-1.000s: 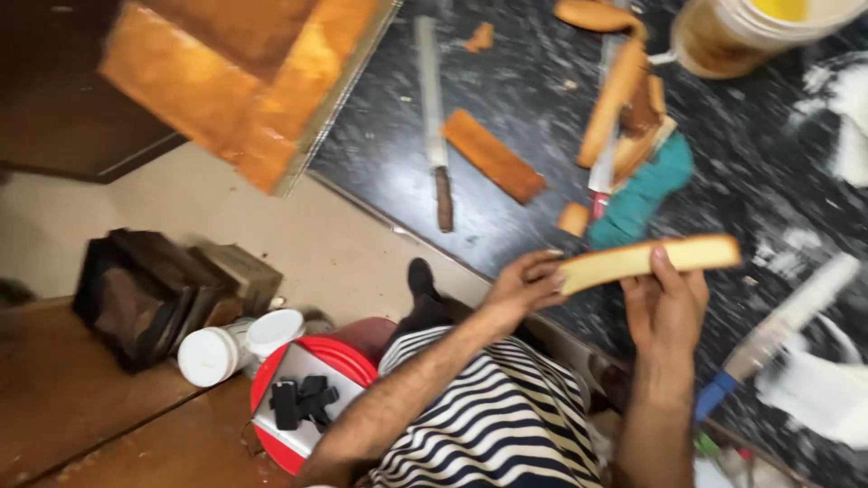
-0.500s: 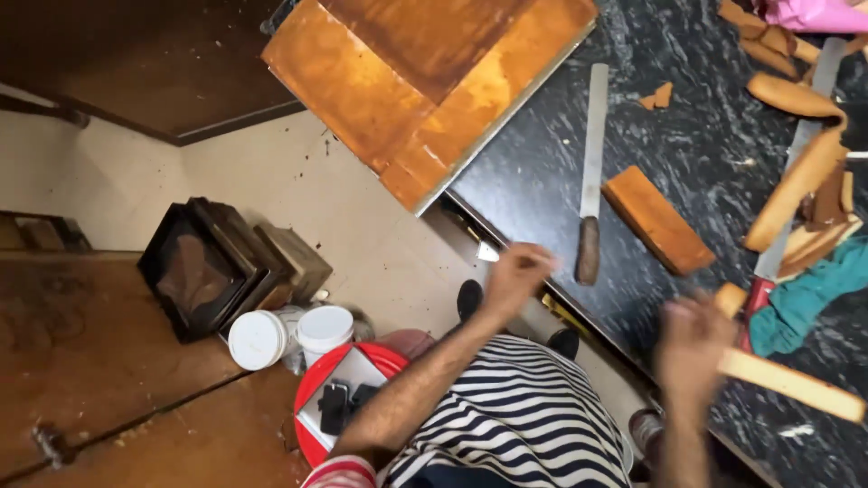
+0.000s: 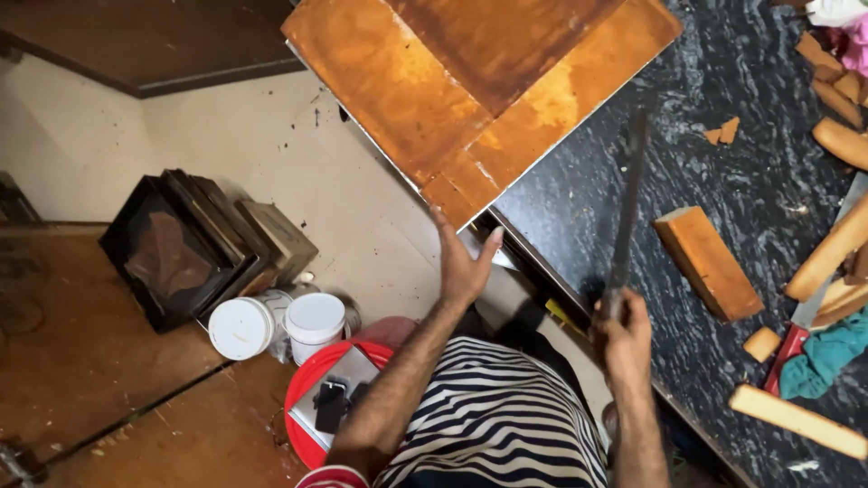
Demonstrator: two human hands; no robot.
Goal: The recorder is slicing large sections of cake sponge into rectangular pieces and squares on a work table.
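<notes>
- The right hand (image 3: 624, 327) is gripping the handle of a long knife (image 3: 627, 203), its blade stretching away over the dark tabletop (image 3: 750, 181).
- The left hand (image 3: 463, 262) is hovering spread wide, empty, just below the rusty tray (image 3: 479, 81).
- A wooden block (image 3: 707, 262) is lying just right of the knife.

A dark, white-veined stone countertop (image 3: 723, 163) fills the right side of the view. A large rust-brown metal baking tray (image 3: 479, 81) rests on its upper left part, one corner jutting past the counter edge. A rectangular block of brown cake (image 3: 707, 262) lies near the middle, with small crumbs (image 3: 721, 133) above it. Long cake strips (image 3: 827, 253) lie along the right edge, a teal cloth (image 3: 827, 357) just below them, and a pale strip (image 3: 796, 420) sits lower right. On the beige floor (image 3: 235, 136) stand stacked dark baking tins (image 3: 194, 244), two white-lidded tubs (image 3: 276, 323) and a red bucket (image 3: 307, 398).
</notes>
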